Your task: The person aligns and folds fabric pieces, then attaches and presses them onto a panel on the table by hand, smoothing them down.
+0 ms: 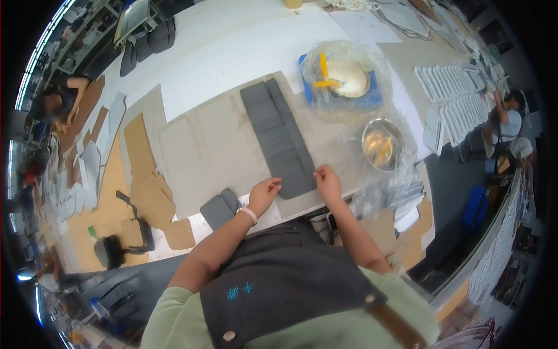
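A long dark grey fabric panel [279, 134] lies on the beige board in front of me, with a lengthwise seam or fold along its right part. My left hand [265, 195], with a pale band at its wrist, is closed at the panel's near left edge, fingertips touching it. At the near right edge my right hand [329, 185] pinches the panel's border between thumb and fingers. Beside my left forearm rests a small stack of dark grey pieces [220, 208].
A plastic-wrapped blue tray [378, 99] holds a bowl of pale paste [349, 78] with yellow-handled tools. Nearer is a metal bowl [383, 142]. Brown card pieces [139, 145] and a black strapped item [109, 251] lie left. Other people [511, 122] work at both sides.
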A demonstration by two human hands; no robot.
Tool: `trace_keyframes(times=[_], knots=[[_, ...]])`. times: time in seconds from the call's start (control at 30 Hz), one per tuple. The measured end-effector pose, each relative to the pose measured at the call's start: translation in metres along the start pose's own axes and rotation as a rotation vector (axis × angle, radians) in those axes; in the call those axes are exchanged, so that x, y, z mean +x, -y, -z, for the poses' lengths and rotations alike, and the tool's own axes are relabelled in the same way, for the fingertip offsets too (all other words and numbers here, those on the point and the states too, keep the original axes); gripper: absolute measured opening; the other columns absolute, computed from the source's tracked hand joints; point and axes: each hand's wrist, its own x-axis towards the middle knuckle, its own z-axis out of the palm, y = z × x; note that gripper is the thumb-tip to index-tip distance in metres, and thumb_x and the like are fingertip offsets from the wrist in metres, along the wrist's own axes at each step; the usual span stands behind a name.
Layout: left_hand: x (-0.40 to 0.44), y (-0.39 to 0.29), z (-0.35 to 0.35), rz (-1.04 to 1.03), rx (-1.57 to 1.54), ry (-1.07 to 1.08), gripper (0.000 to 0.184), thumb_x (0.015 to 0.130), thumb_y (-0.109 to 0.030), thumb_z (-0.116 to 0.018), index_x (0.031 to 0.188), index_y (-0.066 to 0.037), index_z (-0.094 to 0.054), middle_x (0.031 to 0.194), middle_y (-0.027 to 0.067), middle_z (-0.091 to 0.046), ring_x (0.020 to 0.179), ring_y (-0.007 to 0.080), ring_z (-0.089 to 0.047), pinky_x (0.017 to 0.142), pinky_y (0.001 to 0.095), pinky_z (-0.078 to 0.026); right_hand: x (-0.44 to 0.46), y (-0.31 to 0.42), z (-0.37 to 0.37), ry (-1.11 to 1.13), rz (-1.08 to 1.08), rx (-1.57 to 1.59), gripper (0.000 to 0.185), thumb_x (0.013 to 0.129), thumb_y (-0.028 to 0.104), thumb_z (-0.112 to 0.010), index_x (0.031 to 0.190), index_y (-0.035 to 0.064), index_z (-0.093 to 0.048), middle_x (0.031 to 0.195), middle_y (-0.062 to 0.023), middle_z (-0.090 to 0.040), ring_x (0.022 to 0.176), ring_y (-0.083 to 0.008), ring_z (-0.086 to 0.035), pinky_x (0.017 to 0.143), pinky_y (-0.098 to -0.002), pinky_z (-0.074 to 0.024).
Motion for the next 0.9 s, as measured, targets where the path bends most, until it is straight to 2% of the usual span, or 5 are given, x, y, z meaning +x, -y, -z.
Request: trace_keyframes(times=[0.33, 0.53, 0.73, 0.83, 0.9], knots=[[-0.01, -0.001, 0.017, -0.099, 0.001, -0.071, 0.03, 0.081, -0.021, -0.07, 0.107, -0.007, -0.065, 0.075, 0.0062, -0.057, 0.068, 0.0167, -0.055, 0.064, 0.0293, -0.046, -0.005, -0.004, -0.005, -0.138, -0.039, -0.09, 0.025, 0.079, 0.016, -0.068, 0.096, 0.0053, -0.053, 0.086, -0.0159, -0.054, 0.071, -0.0323, -0.056, 0.065, -0.043, -0.0447], [-0.081, 0.013, 0.094, -0.093, 0.535, -0.114, 0.04, 0.069, -0.021, -0.078, 0.1, -0.006, -0.058, 0.077, 0.0078, -0.058, 0.074, 0.0276, -0.058, 0.067, 0.038, -0.047, -0.024, 0.126, 0.079, -0.001, 0.029, 0.471, 0.017, 0.083, 0.009, -0.065, 0.096, 0.0032, -0.057, 0.079, -0.0108, -0.055, 0.066, -0.02, -0.055, 0.058, -0.0305, -0.0446], [-0.131, 0.041, 0.104, -0.07, 0.833, -0.096, 0.056, 0.063, -0.03, -0.081, 0.104, -0.002, -0.056, 0.097, 0.0128, -0.055, 0.09, 0.0364, -0.055, 0.077, 0.0426, -0.048, -0.068, 0.265, 0.247, -0.353, 1.408, 0.644, 0.026, 0.075, -0.004, -0.064, 0.099, 0.0001, -0.055, 0.089, -0.0133, -0.059, 0.07, -0.026, -0.059, 0.059, -0.0352, -0.048], [-0.133, 0.055, 0.102, -0.121, 0.834, -0.085, 0.059, 0.066, -0.031, -0.078, 0.111, -0.003, -0.053, 0.103, 0.0188, -0.053, 0.094, 0.0398, -0.053, 0.079, 0.0456, -0.046, -0.094, 0.306, 0.269, -0.466, 1.52, 0.906, 0.013, 0.086, 0.01, -0.061, 0.096, 0.0084, -0.053, 0.075, -0.0068, -0.052, 0.06, -0.0197, -0.054, 0.051, -0.0289, -0.0438], [-0.132, 0.056, 0.104, -0.085, 0.791, -0.04, 0.065, 0.07, -0.029, -0.075, 0.123, -0.003, -0.048, 0.11, 0.0296, -0.05, 0.099, 0.0462, -0.051, 0.084, 0.0503, -0.044, -0.11, 0.314, 0.272, -0.243, 1.512, 1.018, 0.02, 0.085, 0.011, -0.064, 0.104, 0.0128, -0.06, 0.092, -0.0095, -0.059, 0.065, -0.0224, -0.052, 0.057, -0.0259, -0.0411]])
